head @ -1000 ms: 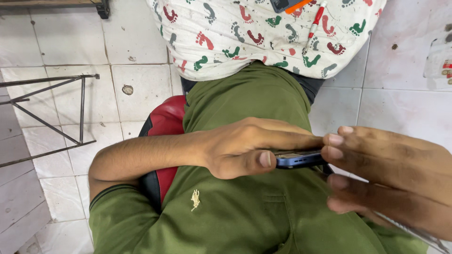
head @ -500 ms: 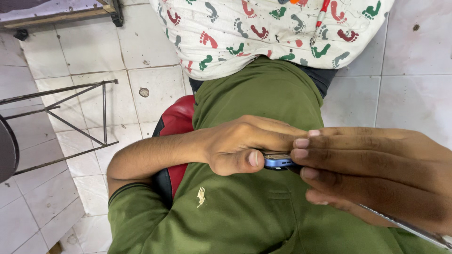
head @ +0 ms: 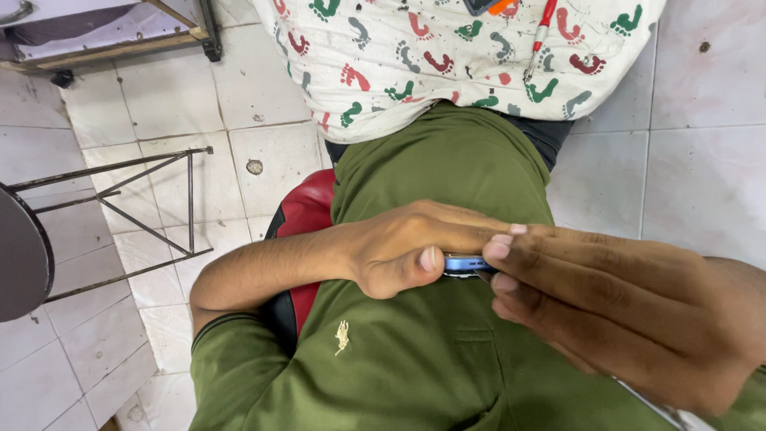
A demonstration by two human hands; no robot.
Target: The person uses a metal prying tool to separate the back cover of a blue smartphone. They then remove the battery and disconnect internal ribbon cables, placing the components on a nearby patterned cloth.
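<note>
While the left hand (head: 407, 251) pinches one end of the slim blue phone (head: 465, 263) over the green-shirted lap, the right hand (head: 630, 307) closes its fingertips on the other; it looks light, rigid, smooth-edged and breakable, best gripped along its sides.

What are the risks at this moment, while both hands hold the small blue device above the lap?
1. The blue device shows only as a thin edge, pinched between the left hand and the right hand; it might slip.
2. A drop could roll off the green shirt onto the hard tiled floor.
3. Fingers hide most of it, so the grip is hard to check.
</note>
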